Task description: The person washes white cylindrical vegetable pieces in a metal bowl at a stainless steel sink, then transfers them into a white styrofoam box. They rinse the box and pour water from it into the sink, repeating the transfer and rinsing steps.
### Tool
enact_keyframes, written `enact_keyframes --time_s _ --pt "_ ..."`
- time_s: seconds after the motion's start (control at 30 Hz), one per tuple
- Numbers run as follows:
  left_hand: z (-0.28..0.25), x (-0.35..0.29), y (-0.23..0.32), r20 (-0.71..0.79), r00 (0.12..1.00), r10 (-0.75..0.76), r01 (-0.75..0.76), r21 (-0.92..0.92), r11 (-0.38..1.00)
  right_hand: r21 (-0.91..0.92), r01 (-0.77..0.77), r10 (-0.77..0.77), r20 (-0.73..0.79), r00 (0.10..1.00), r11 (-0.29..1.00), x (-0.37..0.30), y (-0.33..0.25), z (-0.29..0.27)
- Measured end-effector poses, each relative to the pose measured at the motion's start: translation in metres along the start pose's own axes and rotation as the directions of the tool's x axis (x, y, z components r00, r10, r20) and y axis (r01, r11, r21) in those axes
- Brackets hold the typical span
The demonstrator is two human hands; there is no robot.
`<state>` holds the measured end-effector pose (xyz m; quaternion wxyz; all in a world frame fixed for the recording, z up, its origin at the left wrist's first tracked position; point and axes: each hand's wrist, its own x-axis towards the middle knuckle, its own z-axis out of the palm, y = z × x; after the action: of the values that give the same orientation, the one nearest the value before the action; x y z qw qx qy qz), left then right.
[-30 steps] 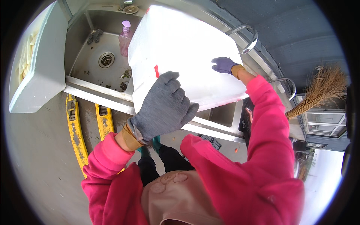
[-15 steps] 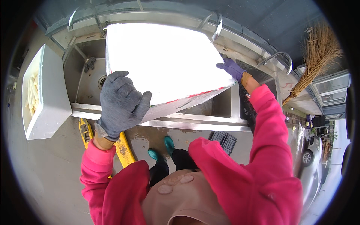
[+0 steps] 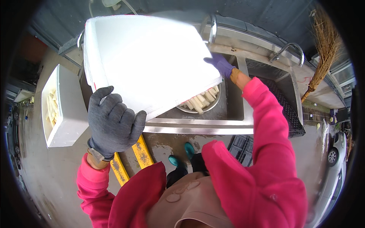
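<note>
A large white foam box [image 3: 146,68], its surface glaring bright, is tilted over the steel sink [image 3: 205,131]. My left hand [image 3: 116,119], in a grey glove, grips its near left edge with fingers curled over the rim. At the right edge my right hand [image 3: 221,65], in a purple glove, also holds the box. Below the box's near right edge, pale peeled sticks of a root vegetable [image 3: 201,100] lie in a round metal bowl [image 3: 197,113] in the sink basin. The box hides the rest of the bowl.
Another white foam box [image 3: 72,114] with pale sticks stands left of the sink. Curved taps [image 3: 291,45] line the back. A black crate [image 3: 283,102] sits in the right basin, a straw broom [image 3: 323,57] beyond. Yellow pallet-truck forks [image 3: 142,152] lie near my feet.
The foam box, held in both hands, has moved left and away over the sink. This has uncovered the bowl of pale sticks. My view has shifted too.
</note>
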<state>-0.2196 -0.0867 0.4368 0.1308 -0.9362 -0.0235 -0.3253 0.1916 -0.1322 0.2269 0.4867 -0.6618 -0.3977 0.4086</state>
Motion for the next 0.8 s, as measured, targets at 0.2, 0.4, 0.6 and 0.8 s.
enact_keyframes --time_s 0.2,0.4,0.6,0.8 --pt "0.025 -0.021 0.011 0.029 0.999 -0.041 0.041 -0.018 0.999 0.179 0.024 -0.025 0.006 1.0 0.983 0.036 0.002 -0.017" --pt "0.041 -0.04 0.016 0.034 0.994 -0.107 0.108 -0.053 0.993 -0.268 0.049 -0.062 -0.042 0.997 0.962 0.051 0.007 -0.029" --pt "0.044 -0.053 0.011 0.023 0.987 -0.158 0.159 -0.11 0.981 -0.172 0.029 -0.017 0.07 0.997 0.985 0.041 0.032 -0.034" --pt "0.041 -0.049 -0.008 0.004 0.99 -0.143 0.14 -0.225 0.964 -0.183 -0.089 0.113 0.124 0.986 0.979 -0.023 0.036 -0.041"
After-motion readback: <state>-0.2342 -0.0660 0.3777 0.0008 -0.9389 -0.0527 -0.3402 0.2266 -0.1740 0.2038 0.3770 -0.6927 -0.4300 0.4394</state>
